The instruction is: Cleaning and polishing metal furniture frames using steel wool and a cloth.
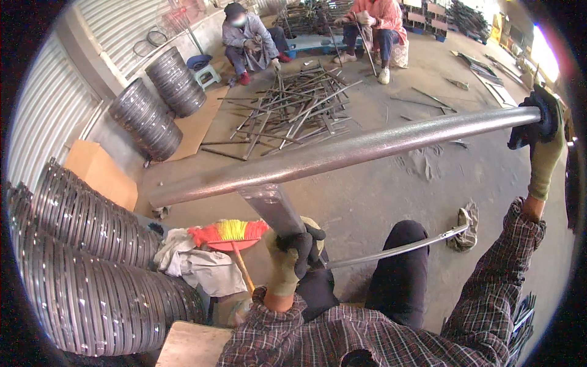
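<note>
Two hold points apparently balance the long metal tube (367,145) | left hand (295,252): grip wrapped around flat bar (271,208) | right hand (543,125): grip clasping tube's end

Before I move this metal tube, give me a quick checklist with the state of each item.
1. Right hand gripping the tube at its right end: ok.
2. Left hand gripping the flat bar under the tube: ok.
3. Gloves on both hands: ok.
4. Person in grey and person in orange apart from the tube: ok.
5. Thin curved bar fixed to the flat bar: cannot tell; the left hand hides it.
</note>
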Demonstrator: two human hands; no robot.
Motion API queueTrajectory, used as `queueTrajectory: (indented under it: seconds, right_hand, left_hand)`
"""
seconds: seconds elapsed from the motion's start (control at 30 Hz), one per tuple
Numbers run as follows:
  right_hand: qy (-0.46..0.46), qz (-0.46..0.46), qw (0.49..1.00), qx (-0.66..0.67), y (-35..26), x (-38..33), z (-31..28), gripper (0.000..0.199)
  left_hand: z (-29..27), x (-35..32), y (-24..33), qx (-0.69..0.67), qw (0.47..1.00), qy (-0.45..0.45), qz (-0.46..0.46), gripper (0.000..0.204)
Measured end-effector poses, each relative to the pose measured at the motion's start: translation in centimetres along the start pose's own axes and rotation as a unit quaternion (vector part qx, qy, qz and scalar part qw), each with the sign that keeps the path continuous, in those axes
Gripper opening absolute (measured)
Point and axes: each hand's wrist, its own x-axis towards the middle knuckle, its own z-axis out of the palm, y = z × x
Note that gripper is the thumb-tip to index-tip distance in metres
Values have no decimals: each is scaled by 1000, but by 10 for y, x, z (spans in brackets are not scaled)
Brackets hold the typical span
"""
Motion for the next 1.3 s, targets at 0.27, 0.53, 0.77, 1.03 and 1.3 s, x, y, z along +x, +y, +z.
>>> queueTrajectory:
  seconds: [0.27, 0.53, 0.77, 1.03, 1.3]
  right_hand:
    - [-26, 26, 998, 44, 17, -9, 1, 49]
    - [-59, 52, 993, 89, 21, -9, -5, 49]
    - [-57, 20, 998, 31, 13, -6, -11, 53]
    - [-24, -45, 999, -5, 8, -1, -12, 41]
    - [-32, -3, 999, 32, 4, -1, -13, 42]
  left_hand:
    - [-2, 1, -6, 25, 999, 6, 24, 59]
    - [3, 1, -6, 11, 999, 0, 49, 55]
    - [5, -2, -5, 33, 999, 0, 23, 48]
    - [10, 0, -2, -41, 997, -28, 67, 52]
    - [9, -5, 2, 39, 999, 31, 6, 31]
